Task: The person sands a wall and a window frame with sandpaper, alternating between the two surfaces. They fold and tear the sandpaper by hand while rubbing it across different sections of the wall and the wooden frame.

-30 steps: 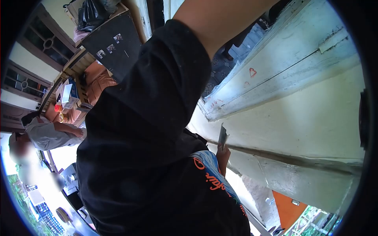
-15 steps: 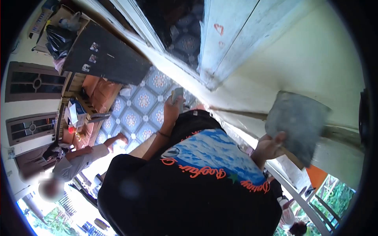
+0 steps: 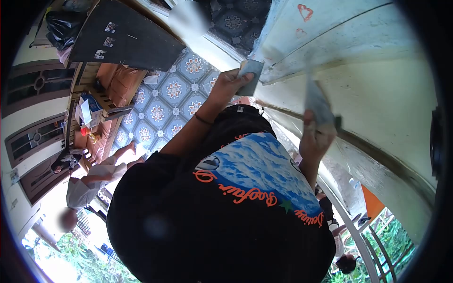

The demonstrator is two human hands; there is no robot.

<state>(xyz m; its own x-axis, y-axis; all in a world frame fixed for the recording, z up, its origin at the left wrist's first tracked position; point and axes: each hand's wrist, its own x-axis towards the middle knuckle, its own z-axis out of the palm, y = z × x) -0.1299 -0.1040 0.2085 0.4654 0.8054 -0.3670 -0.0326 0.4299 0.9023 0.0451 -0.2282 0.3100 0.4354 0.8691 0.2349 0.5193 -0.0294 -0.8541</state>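
Note:
My left hand (image 3: pixel 227 87) is closed around a small flat grey piece (image 3: pixel 251 78) with a pale brown edge, the thumb pressed on its face. It is raised in front of the foot of the whitish painted door panel (image 3: pixel 288 52). My right hand (image 3: pixel 317 137) grips a larger flat grey sheet or plate (image 3: pixel 319 104), turned nearly edge-on and smeared by motion. The thumb lies along its lower part. This sheet overlaps the cream wall (image 3: pixel 377 99) in view. Its exact kind is something I cannot tell.
A blurred white shape (image 3: pixel 188 19) shows by the doorway. A dark board (image 3: pixel 127 37) and a wooden bench with orange-brown cushions (image 3: pixel 120 82) stand at left over patterned floor tiles (image 3: pixel 158 113). One person (image 3: pixel 89 188) is at lower left, another (image 3: pixel 347 263) at lower right.
My left hand has risen with its grey piece towards the door panel. My right hand has moved left and up, turning its sheet from face-on to nearly edge-on. The white blur has appeared.

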